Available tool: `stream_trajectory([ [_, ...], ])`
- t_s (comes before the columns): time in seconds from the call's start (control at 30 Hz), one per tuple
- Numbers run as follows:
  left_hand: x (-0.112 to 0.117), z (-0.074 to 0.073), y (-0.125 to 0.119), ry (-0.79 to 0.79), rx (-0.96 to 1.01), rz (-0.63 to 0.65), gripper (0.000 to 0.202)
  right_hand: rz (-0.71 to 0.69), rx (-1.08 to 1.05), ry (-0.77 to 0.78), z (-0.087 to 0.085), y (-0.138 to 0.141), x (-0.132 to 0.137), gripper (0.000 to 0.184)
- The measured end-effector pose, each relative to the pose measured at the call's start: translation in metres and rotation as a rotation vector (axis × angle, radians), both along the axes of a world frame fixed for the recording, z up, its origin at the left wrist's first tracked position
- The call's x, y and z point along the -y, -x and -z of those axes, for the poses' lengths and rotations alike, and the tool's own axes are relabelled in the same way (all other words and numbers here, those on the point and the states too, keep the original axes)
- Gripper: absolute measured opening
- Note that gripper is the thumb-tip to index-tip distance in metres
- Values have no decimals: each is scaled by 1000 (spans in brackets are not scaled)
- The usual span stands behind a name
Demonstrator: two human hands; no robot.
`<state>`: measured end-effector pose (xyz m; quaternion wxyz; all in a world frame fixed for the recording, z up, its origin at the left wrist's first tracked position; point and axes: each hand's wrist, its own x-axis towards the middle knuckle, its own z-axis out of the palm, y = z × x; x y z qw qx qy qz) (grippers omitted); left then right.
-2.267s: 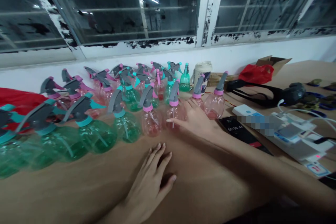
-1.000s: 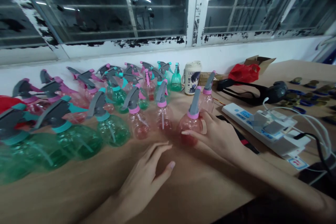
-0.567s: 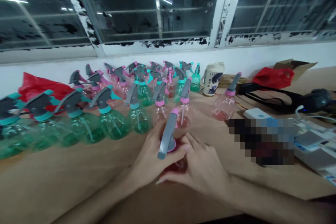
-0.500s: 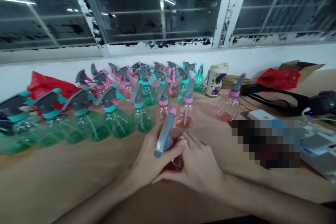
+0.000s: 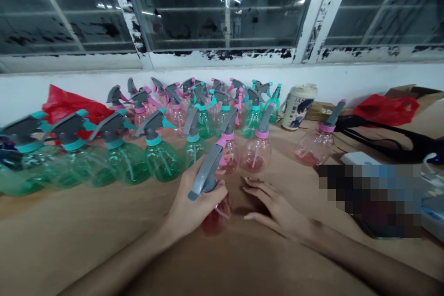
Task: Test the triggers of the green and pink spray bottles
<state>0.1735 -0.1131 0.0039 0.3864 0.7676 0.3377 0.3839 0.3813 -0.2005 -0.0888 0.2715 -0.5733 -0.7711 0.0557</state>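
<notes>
Pink translucent plastic in the left hand (image 5: 194,199): a spray bottle (image 5: 213,224), grasped just below its grey sprayer head (image 5: 207,171), at the near middle of the brown worktop (image 5: 79,240). Thumb wrapped round the collar, lever slanting down toward the wearer, pink nozzle pointing away. Hard to tell whether the base is resting on the surface. Right hand (image 5: 274,206) released, fingers spread and slightly curled, low over the worktop just beside the bottle, apart from it.

Beyond the hands, a front row: five green spray bottles (image 5: 162,162) with teal collars, running from the left edge toward the middle, then two pink spray bottles (image 5: 255,155). Farther right, near a lidded paper cup (image 5: 298,107), a lone pink spray bottle (image 5: 314,145). Behind the row, a dense cluster of pink and green sprayers (image 5: 204,122) near the white wall. Behind the green bottles at left, a red plastic bag (image 5: 71,106). Far right, a second red bag (image 5: 386,110), a cardboard box (image 5: 414,94), a black strap (image 5: 391,132) and a pixelated patch.
</notes>
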Motion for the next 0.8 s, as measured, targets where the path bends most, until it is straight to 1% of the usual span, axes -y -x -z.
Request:
stream_trajectory([
  [0.1, -1, -1, -2, 1, -28, 12, 21, 16, 23, 20, 1, -3, -1, 54],
  [0.3, -2, -6, -4, 24, -60, 34, 23, 26, 45, 20, -2, 0, 0, 53],
  [0.43, -2, -9, -6, 45, -68, 39, 16, 17, 52, 4, -2, 0, -1, 52],
  [0.57, -5, -13, -10, -25, -52, 80, 13, 9, 72, 1, -1, 0, -2, 53],
  [0.67, -8, -18, -14, -83, -82, 117, 9, 9, 94, -5, -2, 1, -3, 53],
  [0.8, -11, -22, -17, -51, -82, 156, 10, 9, 112, -5, -4, 1, -2, 53],
])
